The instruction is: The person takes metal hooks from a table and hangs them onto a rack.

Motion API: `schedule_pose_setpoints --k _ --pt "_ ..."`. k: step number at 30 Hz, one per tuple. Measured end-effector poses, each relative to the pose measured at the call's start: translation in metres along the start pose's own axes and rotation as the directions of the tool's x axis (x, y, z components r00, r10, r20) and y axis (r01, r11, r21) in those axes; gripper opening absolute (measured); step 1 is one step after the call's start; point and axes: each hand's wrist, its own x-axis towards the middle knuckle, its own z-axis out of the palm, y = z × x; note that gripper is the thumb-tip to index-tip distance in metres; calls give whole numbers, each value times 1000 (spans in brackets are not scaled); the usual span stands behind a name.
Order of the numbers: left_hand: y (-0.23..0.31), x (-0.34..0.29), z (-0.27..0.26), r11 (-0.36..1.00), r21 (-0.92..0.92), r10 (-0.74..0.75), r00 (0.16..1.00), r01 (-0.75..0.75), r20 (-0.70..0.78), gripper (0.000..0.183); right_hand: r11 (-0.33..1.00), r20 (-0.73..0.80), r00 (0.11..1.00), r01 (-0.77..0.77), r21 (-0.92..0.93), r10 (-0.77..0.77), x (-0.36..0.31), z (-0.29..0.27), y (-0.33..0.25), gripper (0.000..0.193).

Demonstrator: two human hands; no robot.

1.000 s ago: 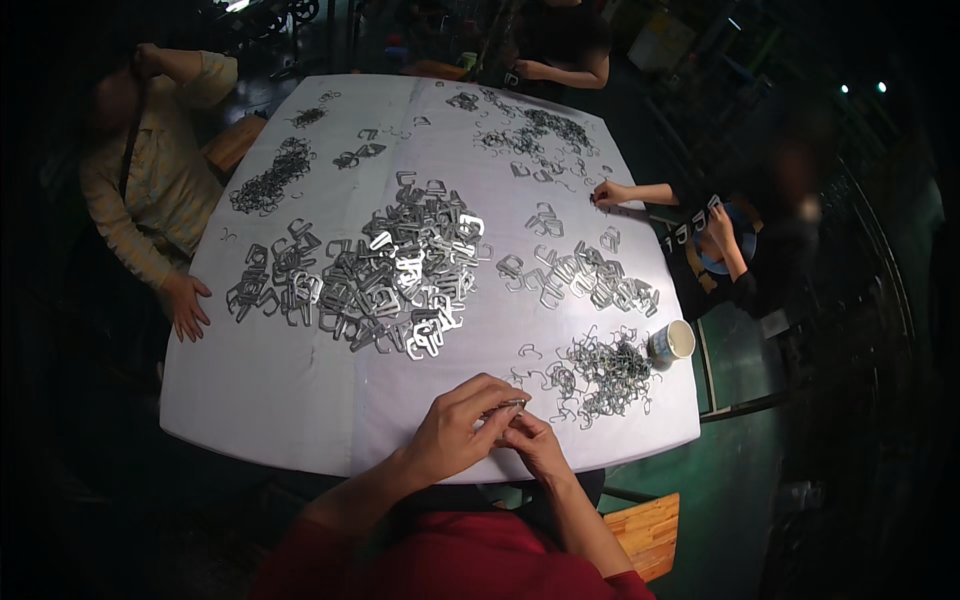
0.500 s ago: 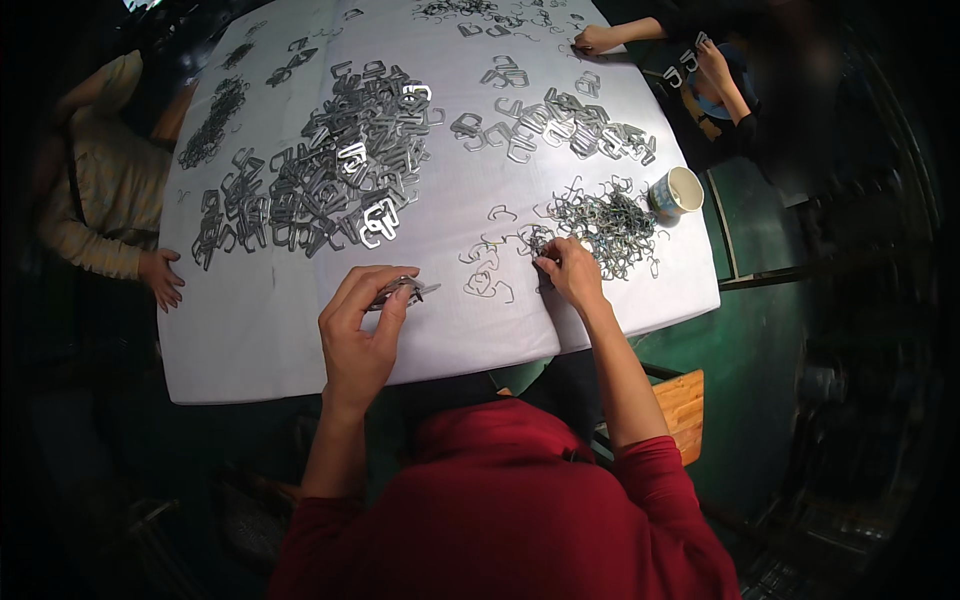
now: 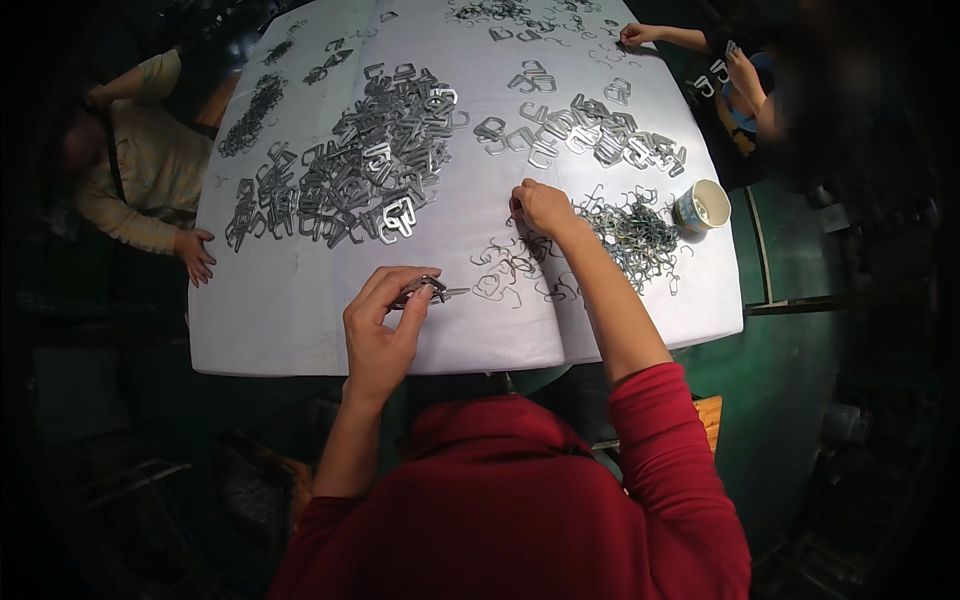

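My left hand (image 3: 385,325) is closed around a few grey metal carabiner frames (image 3: 425,290) just above the white cloth; a thin end sticks out to the right. The fingers hide part of them. My right hand (image 3: 546,208) reaches over the table, fingertips pinched together and pointing left; whatever is in them is too small to make out. Loose bent wire pieces (image 3: 497,283) lie between my hands, below the right one. A tangled heap of wire pieces (image 3: 640,235) spreads right of my right forearm. A large heap of carabiner frames (image 3: 350,170) covers the table's left half.
More frames (image 3: 600,135) lie beyond my right hand. A paper cup (image 3: 705,206) stands near the right edge of the cloth-covered table (image 3: 290,320). One person's hand (image 3: 195,255) rests at the left edge; another person's hand (image 3: 638,35) works at the far right.
My right hand has moved away from the wire heap, forward and to the left. My left hand keeps its hold on the frames. The whole view has shifted slightly.
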Motion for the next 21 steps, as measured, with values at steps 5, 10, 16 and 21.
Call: schedule_pose_setpoints --k 5,10,16,21 --pt "-9 2 11 999 -30 -11 999 12 43 17 992 28 999 -31 124 28 -22 -9 8 11" --pt "-16 9 25 996 -70 -52 994 59 97 20 645 -67 975 -88 759 212 -68 -39 -25 15" --pt "-11 12 38 985 -164 -50 996 61 68 18 257 8 950 -93 962 311 -128 -106 -109 13" --pt "-10 13 54 990 -138 3 1000 -2 11 15 164 77 917 -151 975 391 -144 -107 -119 14"
